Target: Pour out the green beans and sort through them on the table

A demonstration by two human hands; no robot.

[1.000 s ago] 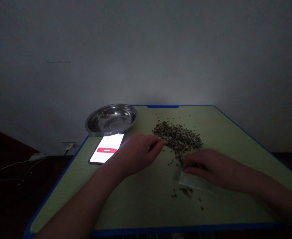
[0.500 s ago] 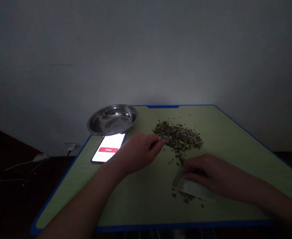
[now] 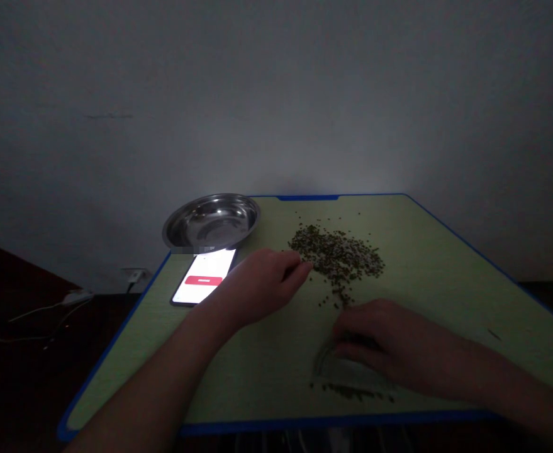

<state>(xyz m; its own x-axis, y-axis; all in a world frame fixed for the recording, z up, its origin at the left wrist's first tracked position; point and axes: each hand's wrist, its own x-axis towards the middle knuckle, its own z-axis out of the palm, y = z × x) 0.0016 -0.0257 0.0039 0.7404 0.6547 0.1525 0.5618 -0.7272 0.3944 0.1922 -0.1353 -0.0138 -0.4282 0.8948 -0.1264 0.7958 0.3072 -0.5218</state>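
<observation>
A pile of small dark and pale grains, seed- or bean-like (image 3: 337,251), is spread on the light green table. My left hand (image 3: 271,283) is closed in a pinch at the pile's near left edge; what lies between its fingertips, if anything, is too small to make out. Nearer to me, my right hand (image 3: 380,336) grips a clear plastic protractor (image 3: 328,365) held low at the tabletop, its straight edge facing me. Along that edge lies a small row of dark grains (image 3: 351,391). The right fingers partly cover the protractor, which is blurred.
At the table's far left stands a shiny metal basin (image 3: 212,223). A phone (image 3: 203,280) with a lit screen lies in front of it, beside my left forearm. Blue edging (image 3: 267,428) borders the table. A wall rises behind; cables (image 3: 35,311) hang at left.
My right hand has drawn the protractor towards me and slightly left, and the small group of grains has moved nearer the front edge as a row. My left hand stays nearly still.
</observation>
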